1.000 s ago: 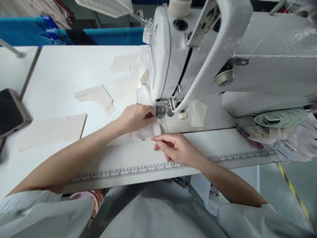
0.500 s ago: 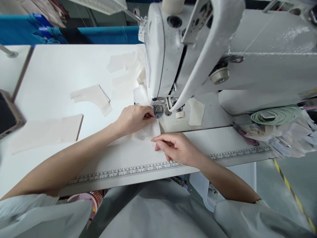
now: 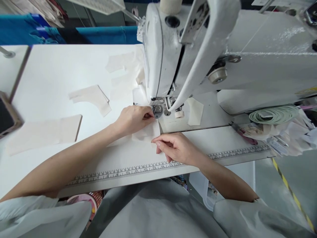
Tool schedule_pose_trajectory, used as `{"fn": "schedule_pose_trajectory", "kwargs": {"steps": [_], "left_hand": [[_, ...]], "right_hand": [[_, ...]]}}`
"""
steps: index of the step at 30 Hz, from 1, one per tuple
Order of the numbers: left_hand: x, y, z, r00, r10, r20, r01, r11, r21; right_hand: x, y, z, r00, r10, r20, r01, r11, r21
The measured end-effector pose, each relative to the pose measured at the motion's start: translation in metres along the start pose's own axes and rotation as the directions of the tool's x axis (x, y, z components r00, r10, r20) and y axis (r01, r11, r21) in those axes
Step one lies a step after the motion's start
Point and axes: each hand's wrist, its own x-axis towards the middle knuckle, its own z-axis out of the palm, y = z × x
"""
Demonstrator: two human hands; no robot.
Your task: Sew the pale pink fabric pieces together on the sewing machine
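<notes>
A thin white fabric piece (image 3: 145,135) lies on the table at the front of the sewing machine (image 3: 153,56), partly under my left hand. My left hand (image 3: 136,118) is closed, its fingertips pinching the fabric just left of the round metal needle area (image 3: 158,110). My right hand (image 3: 177,147) holds the fabric's near right corner between thumb and forefinger, with the other fingers curled below. The cloth's far part shows behind my left hand, beside the machine head. Exactly how the left fingertips grip is hidden.
Cut fabric pieces lie to the left: a curved one (image 3: 92,97) and a long one (image 3: 47,132). A pale piece (image 3: 195,111) rests on the machine bed. Snips (image 3: 244,134), a green coil (image 3: 272,114) and scraps sit right. A ruler strip (image 3: 146,170) runs along the front edge.
The view has shifted very slightly. Both hands keep nearly the same place and grip, and the fabric shows no clear movement.
</notes>
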Motion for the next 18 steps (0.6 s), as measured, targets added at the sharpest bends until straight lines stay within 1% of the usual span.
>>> {"fn": "schedule_pose_trajectory", "kwargs": {"steps": [2, 3, 4, 5, 6, 7, 8, 9, 10, 11, 13, 15, 18], "left_hand": [[0.000, 0.000, 0.000, 1.000, -0.005, -0.001, 0.005, 1.000, -0.004], [0.000, 0.000, 0.000, 1.000, -0.007, -0.003, 0.007, 1.000, -0.006], [0.000, 0.000, 0.000, 1.000, -0.005, -0.005, 0.005, 1.000, -0.006], [0.000, 0.001, 0.000, 1.000, -0.002, -0.007, 0.002, 1.000, -0.006], [0.000, 0.001, 0.000, 1.000, 0.002, -0.008, -0.002, 1.000, -0.006], [0.000, 0.001, 0.000, 1.000, 0.005, -0.008, -0.005, 1.000, -0.005], [0.000, 0.001, 0.000, 1.000, 0.006, -0.009, -0.006, 1.000, -0.005], [0.000, 0.001, 0.000, 1.000, 0.005, -0.010, -0.005, 1.000, -0.005], [0.000, 0.001, 0.000, 1.000, -0.001, -0.011, 0.001, 1.000, -0.005], [0.001, 0.001, 0.000, 1.000, -0.008, -0.011, 0.008, 1.000, -0.005], [0.001, 0.000, 0.001, 1.000, -0.018, -0.009, 0.018, 1.000, -0.005], [0.001, -0.001, 0.002, 1.000, -0.018, -0.008, 0.018, 1.000, -0.004], [0.002, -0.002, 0.004, 1.000, -0.002, -0.019, 0.002, 1.000, -0.002]], "right_hand": [[-0.002, 0.000, -0.003, 0.999, -0.007, 0.034, 0.009, 0.998, -0.055], [-0.002, 0.000, -0.004, 0.999, -0.045, 0.028, 0.048, 0.991, -0.121], [-0.002, 0.000, -0.006, 0.994, -0.113, -0.007, 0.109, 0.970, -0.218], [-0.001, 0.000, -0.007, 0.976, -0.203, -0.072, 0.167, 0.924, -0.345], [0.001, 0.001, -0.008, 0.940, -0.305, -0.150, 0.197, 0.849, -0.491], [0.003, 0.002, -0.009, 0.890, -0.402, -0.216, 0.186, 0.752, -0.632], [0.006, 0.004, -0.009, 0.839, -0.480, -0.255, 0.144, 0.648, -0.748], [0.008, 0.006, -0.009, 0.803, -0.533, -0.265, 0.090, 0.550, -0.831], [0.011, 0.007, -0.009, 0.787, -0.563, -0.252, 0.047, 0.461, -0.886], [0.013, 0.009, -0.008, 0.784, -0.579, -0.224, 0.022, 0.386, -0.922], [0.017, 0.011, -0.007, 0.791, -0.586, -0.174, 0.000, 0.285, -0.959], [0.017, 0.012, -0.005, 0.803, -0.574, -0.159, -0.023, 0.237, -0.971], [0.017, 0.012, -0.003, 0.815, -0.560, -0.149, -0.041, 0.200, -0.979]]}}
